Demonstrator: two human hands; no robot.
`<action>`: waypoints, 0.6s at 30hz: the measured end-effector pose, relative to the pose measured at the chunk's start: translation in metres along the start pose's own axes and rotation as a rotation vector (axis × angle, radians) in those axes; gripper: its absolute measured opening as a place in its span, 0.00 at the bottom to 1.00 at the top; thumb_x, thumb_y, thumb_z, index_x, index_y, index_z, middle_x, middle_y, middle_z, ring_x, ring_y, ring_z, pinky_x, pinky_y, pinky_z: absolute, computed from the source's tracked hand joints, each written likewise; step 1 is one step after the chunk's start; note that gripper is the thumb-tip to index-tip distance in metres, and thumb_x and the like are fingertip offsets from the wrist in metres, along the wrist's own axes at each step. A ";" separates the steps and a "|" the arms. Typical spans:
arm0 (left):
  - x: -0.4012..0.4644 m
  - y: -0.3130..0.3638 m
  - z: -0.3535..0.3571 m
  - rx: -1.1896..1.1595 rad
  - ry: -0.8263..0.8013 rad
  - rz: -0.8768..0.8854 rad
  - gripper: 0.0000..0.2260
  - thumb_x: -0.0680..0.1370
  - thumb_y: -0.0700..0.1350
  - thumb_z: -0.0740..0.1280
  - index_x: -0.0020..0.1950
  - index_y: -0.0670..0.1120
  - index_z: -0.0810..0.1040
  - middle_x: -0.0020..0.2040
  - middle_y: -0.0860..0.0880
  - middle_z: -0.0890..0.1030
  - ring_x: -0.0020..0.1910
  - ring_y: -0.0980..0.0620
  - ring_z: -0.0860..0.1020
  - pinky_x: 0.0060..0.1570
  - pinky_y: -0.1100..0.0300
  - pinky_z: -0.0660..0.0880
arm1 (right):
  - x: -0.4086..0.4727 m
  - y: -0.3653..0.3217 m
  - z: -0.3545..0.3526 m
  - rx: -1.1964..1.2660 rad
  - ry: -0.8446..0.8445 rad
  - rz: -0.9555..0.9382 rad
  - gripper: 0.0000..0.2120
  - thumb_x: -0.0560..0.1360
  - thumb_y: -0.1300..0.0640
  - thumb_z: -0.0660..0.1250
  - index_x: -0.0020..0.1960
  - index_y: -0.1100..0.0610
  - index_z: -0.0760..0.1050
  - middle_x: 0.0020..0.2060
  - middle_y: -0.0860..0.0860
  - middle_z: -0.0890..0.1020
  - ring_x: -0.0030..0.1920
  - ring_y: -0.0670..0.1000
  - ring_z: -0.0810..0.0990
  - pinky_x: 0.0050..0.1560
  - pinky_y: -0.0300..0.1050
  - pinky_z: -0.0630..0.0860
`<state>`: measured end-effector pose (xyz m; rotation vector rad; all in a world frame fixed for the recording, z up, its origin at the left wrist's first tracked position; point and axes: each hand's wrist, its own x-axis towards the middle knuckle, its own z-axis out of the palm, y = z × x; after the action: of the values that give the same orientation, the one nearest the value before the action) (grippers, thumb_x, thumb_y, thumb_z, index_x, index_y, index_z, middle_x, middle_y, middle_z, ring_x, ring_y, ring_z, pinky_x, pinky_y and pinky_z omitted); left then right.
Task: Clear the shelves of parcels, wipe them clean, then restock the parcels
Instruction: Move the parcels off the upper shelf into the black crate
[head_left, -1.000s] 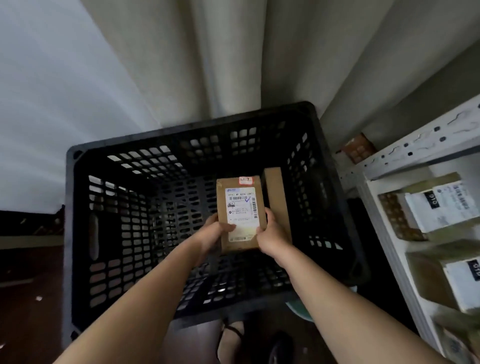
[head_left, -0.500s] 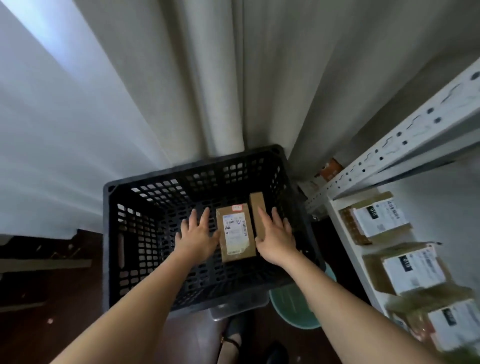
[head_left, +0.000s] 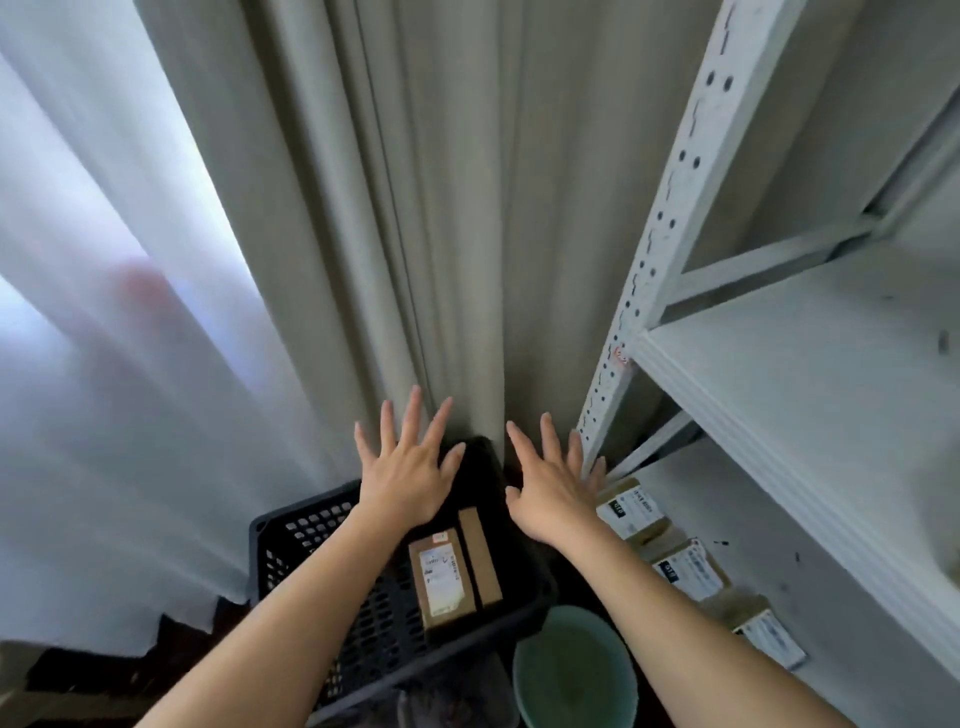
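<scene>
A black slatted crate (head_left: 291, 540) stands on the floor below me. Inside it lie a brown parcel with a white label (head_left: 441, 577) and a second plain brown parcel (head_left: 480, 556) beside it on the right. My left hand (head_left: 405, 467) and my right hand (head_left: 550, 478) hover above the crate, fingers spread, holding nothing. Several labelled parcels (head_left: 631, 509) lie in a row on the low shelf of the white metal rack (head_left: 670, 218) at the right. The shelf above them (head_left: 810, 364) is bare.
Grey curtains (head_left: 441, 208) hang straight ahead, with a bright sheer curtain (head_left: 104, 312) at the left. A pale green bucket (head_left: 574, 670) stands on the floor between the crate and the rack. Dark floor shows at the lower left.
My hands let go of the labelled parcel, which now lies in the crate, and rose with fingers spread. The view tilted upward, bringing the rack's upper shelf into sight.
</scene>
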<state>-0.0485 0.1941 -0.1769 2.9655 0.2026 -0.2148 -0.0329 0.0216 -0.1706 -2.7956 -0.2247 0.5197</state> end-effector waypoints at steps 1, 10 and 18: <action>-0.001 0.010 -0.016 0.019 0.028 0.036 0.28 0.81 0.64 0.42 0.77 0.61 0.35 0.78 0.52 0.32 0.77 0.42 0.35 0.72 0.35 0.37 | -0.009 0.001 -0.013 -0.001 0.042 -0.001 0.37 0.81 0.51 0.59 0.79 0.39 0.39 0.78 0.49 0.34 0.77 0.61 0.33 0.72 0.69 0.37; -0.006 0.117 -0.103 0.128 0.198 0.340 0.28 0.81 0.64 0.42 0.77 0.61 0.33 0.77 0.51 0.30 0.77 0.41 0.34 0.71 0.35 0.35 | -0.081 0.041 -0.118 0.000 0.404 0.093 0.38 0.80 0.53 0.62 0.79 0.42 0.42 0.78 0.54 0.34 0.77 0.64 0.33 0.73 0.70 0.36; -0.016 0.241 -0.119 0.230 0.242 0.647 0.28 0.79 0.65 0.39 0.77 0.60 0.35 0.77 0.50 0.31 0.76 0.40 0.35 0.71 0.34 0.37 | -0.154 0.129 -0.192 0.025 0.615 0.382 0.34 0.81 0.45 0.60 0.79 0.42 0.44 0.79 0.53 0.37 0.78 0.63 0.36 0.73 0.69 0.38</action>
<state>-0.0134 -0.0232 -0.0224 3.0764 -0.7925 0.2171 -0.0909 -0.1806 0.0119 -2.8192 0.4457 -0.2762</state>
